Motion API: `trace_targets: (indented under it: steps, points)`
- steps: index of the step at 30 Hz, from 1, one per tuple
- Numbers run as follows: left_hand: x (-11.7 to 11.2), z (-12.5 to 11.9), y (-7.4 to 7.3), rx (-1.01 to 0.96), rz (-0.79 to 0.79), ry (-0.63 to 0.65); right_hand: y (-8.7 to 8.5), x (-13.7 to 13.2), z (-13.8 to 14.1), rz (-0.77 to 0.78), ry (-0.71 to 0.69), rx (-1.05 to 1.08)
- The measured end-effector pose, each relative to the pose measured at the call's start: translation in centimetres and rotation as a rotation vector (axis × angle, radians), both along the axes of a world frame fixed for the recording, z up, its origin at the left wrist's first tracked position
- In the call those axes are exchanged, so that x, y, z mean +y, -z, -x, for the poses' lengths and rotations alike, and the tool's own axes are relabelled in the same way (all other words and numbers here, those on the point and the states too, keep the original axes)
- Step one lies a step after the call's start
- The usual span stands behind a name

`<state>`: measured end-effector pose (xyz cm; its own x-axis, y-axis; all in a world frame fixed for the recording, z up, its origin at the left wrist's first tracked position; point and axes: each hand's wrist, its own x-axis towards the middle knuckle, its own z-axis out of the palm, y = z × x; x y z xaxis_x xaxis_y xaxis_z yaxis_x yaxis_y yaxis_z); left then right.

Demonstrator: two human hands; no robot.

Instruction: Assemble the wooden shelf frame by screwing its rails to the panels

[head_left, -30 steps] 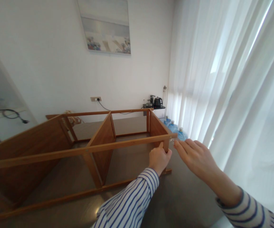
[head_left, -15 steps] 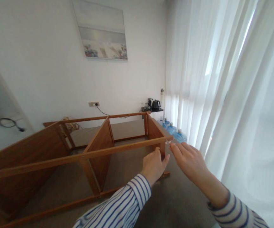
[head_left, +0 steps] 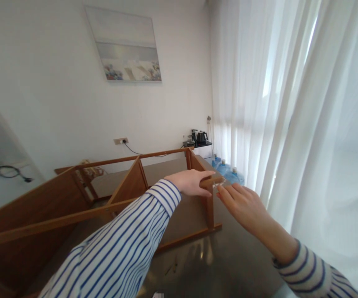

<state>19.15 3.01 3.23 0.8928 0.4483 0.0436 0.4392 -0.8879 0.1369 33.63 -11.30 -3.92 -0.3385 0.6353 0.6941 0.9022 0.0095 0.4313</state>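
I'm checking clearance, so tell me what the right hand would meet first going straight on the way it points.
The right hand would likely meet the wooden frame first, at the corner beside the left hand; exact depth there is hard to judge.

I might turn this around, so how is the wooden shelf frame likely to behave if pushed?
The wooden shelf frame should move as one stiff piece, since its straight rails join solid-looking panels, though joint tightness can't be judged. Lying long and low on the grey surface, it would probably slide or swivel rather than tip.
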Motion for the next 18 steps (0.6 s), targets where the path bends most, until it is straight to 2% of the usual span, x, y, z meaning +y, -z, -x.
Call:
trace_targets:
  steps: [6,18]
  points:
    - [0.2,-1.3,1.1,-0.05,0.005,0.024,-0.1,0.0,0.0,0.011,-0.005,-0.012]
    - [0.7,-1.5,1.4,-0.062,0.022,0.071,-0.2,0.1,0.0,0.047,0.04,-0.065]
